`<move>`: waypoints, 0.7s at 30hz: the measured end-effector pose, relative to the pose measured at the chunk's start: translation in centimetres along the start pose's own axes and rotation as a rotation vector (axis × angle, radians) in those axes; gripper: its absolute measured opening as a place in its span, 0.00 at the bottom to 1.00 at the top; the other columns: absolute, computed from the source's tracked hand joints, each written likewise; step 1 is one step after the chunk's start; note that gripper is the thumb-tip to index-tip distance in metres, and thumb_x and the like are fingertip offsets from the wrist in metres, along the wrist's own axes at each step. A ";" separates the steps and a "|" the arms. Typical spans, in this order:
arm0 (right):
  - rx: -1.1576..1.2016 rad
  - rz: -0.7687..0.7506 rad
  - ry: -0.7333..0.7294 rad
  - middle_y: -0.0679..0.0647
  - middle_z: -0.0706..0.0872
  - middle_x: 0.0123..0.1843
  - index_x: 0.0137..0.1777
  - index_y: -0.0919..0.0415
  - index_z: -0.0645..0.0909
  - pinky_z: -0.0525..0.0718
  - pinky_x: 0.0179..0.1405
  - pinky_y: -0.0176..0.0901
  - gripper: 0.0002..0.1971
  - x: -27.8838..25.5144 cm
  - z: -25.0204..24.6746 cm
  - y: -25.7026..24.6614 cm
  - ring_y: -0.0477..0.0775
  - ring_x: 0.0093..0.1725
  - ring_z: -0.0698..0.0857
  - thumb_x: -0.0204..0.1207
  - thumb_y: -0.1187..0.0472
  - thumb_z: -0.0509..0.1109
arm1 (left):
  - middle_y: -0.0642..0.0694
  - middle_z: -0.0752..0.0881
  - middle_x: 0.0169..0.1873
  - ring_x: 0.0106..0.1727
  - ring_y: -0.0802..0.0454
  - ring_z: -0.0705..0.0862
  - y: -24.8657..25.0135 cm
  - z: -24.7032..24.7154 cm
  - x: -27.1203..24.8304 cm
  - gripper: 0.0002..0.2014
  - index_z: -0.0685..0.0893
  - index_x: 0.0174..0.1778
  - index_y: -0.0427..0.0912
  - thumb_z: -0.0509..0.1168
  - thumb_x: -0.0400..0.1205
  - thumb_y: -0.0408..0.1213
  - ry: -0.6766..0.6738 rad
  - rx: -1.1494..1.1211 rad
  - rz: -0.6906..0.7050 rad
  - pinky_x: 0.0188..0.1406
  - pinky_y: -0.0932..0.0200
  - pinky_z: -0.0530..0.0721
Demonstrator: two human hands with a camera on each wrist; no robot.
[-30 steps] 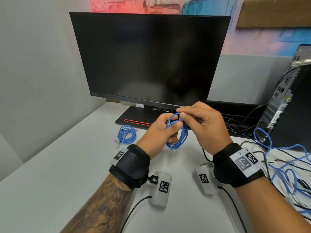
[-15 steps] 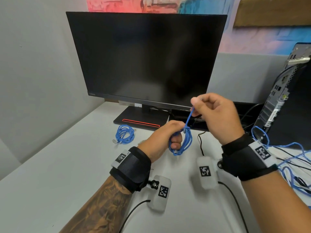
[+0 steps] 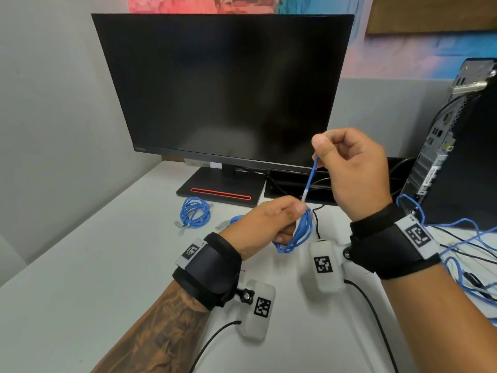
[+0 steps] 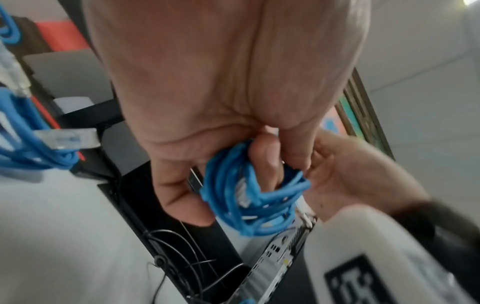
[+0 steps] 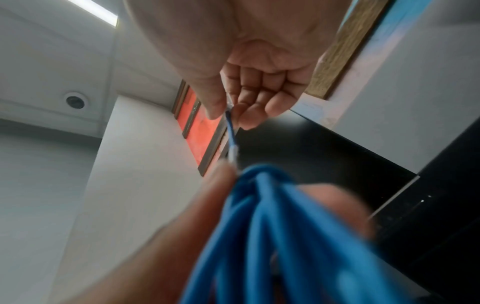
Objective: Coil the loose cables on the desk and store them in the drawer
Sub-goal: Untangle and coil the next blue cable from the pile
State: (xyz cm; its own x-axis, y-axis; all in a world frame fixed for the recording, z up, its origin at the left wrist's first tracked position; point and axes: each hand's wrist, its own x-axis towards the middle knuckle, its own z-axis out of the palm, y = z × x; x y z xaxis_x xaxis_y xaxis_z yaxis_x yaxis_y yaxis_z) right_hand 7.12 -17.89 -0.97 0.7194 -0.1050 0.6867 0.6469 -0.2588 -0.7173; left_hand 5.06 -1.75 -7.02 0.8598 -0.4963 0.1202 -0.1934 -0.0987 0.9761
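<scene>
My left hand [image 3: 271, 222] grips a small coil of blue network cable [image 3: 298, 235] above the white desk [image 3: 94, 265], fingers curled through the loops [image 4: 249, 191]. From the coil a taut tail of the cable [image 3: 310, 179] runs up to my right hand [image 3: 347, 168], which pinches its end between thumb and forefinger [image 5: 228, 115]. A finished blue coil [image 3: 193, 212] lies on the desk left of my hands, by the monitor base. No drawer shows in any view.
A black monitor [image 3: 223, 87] stands behind my hands. A computer tower [image 3: 457, 146] stands at the right, with a tangle of loose blue and black cables [image 3: 470, 251] on the desk before it. A wall closes the left side.
My right hand has drawn the cable's end up and away from the coil, pulling the tail tight. The left hand keeps hold of the coil, slightly lower.
</scene>
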 end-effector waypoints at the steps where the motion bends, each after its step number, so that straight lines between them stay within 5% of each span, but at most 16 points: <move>1: 0.044 0.022 0.023 0.54 0.88 0.37 0.46 0.59 0.84 0.88 0.44 0.42 0.06 0.2 -0.3 0.2 0.51 0.37 0.87 0.83 0.58 0.71 | 0.50 0.65 0.30 0.29 0.57 0.63 -0.1 -0.3 0.0 0.14 0.81 0.58 0.37 0.55 0.92 0.43 0.006 -0.037 0.015 0.30 0.65 0.69; 7: 0.222 0.089 0.067 0.52 0.88 0.38 0.47 0.60 0.82 0.84 0.40 0.34 0.04 0.6 -0.5 0.9 0.45 0.37 0.87 0.83 0.61 0.70 | 0.49 0.70 0.32 0.29 0.56 0.66 -0.4 -1.5 0.4 0.13 0.84 0.59 0.45 0.59 0.86 0.45 0.124 -0.059 0.141 0.34 0.62 0.72; 11: 0.256 0.179 -0.173 0.55 0.89 0.40 0.48 0.56 0.82 0.86 0.42 0.40 0.05 0.4 -1.2 1.8 0.51 0.43 0.88 0.80 0.67 0.71 | 0.55 0.70 0.28 0.28 0.58 0.64 -0.7 -2.7 0.4 0.12 0.82 0.61 0.38 0.58 0.89 0.40 0.254 -0.275 0.198 0.32 0.67 0.71; 15: 0.072 0.279 -0.474 0.65 0.91 0.47 0.54 0.62 0.87 0.83 0.42 0.37 0.07 -0.8 0.0 3.2 0.51 0.41 0.85 0.78 0.70 0.72 | 0.56 0.73 0.29 0.29 0.58 0.63 -1.0 -2.9 0.5 0.12 0.80 0.63 0.38 0.56 0.90 0.38 0.224 -0.342 0.226 0.34 0.67 0.71; 21: 0.211 0.511 -0.437 0.54 0.92 0.43 0.54 0.61 0.87 0.86 0.53 0.50 0.06 -2.2 2.0 3.5 0.48 0.43 0.91 0.81 0.63 0.71 | 0.51 0.81 0.39 0.30 0.59 0.66 -1.3 -3.2 0.3 0.16 0.81 0.66 0.40 0.60 0.85 0.42 0.229 -0.225 0.170 0.40 0.61 0.68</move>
State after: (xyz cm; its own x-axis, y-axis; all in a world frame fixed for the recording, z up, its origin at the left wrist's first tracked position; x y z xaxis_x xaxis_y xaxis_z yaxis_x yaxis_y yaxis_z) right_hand 8.32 -16.64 -5.26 0.9533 0.2432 0.1788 0.2044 -0.0840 -0.9753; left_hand 7.08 0.96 -7.65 0.9130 -0.2804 0.2964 -0.2554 0.1737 0.9511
